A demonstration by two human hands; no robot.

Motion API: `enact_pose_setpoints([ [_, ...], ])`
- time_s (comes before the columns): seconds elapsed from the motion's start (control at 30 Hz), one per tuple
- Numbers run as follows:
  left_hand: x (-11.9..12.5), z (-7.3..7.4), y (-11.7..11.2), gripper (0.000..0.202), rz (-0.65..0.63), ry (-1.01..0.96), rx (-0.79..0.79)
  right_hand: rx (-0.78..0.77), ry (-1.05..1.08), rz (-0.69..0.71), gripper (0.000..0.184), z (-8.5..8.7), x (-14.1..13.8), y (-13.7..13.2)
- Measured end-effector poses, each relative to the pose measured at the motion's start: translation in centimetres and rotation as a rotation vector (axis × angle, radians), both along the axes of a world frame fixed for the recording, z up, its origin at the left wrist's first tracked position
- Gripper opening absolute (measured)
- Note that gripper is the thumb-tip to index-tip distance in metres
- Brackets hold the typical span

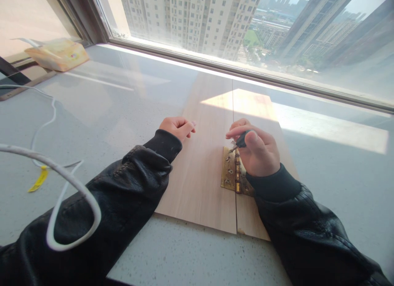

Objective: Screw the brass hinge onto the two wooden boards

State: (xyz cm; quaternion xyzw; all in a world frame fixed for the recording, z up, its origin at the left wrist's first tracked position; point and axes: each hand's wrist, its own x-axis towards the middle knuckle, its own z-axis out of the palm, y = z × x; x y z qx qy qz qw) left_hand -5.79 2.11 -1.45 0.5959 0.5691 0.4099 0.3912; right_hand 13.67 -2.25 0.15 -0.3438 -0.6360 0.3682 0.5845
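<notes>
My right hand (260,148) is closed around the black handle of a short screwdriver (243,140). The screwdriver's tip points down-left at the upper part of a brass hinge (229,171); I cannot tell whether it sits in a screw. The hinge lies across the seam between a wide wooden board (200,187) and a narrower wooden board (250,216), its right leaf partly hidden by my right hand. Over the wide board's left side is my left hand (177,128), fingers curled in a pinch; what they hold, if anything, is too small to name.
The boards lie on a pale speckled countertop (184,253) below a window (197,23). A tissue pack (58,56) stands at the back left. A white cable (92,204) with a yellow tag (38,179) loops in front of my left sleeve.
</notes>
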Motion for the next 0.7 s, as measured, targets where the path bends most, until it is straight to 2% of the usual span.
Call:
enact_pose_setpoints([
  [0.27,0.0,0.0,0.0,0.031,0.005,0.012,-0.006,-0.011,0.155,-0.115,0.022,-0.5,0.6,0.4],
  [0.37,0.0,-0.1,0.1,0.031,0.005,0.008,-0.007,-0.018,0.151,-0.115,0.020,-0.5,0.9,0.4],
  [0.57,0.0,-0.1,0.1,0.031,0.006,0.000,-0.005,-0.061,0.031,0.026,0.032,-0.2,0.7,0.1],
  [0.7,0.0,0.0,0.0,0.031,0.008,0.009,-0.009,-0.085,0.027,0.133,0.042,0.0,-0.1,-0.3],
])
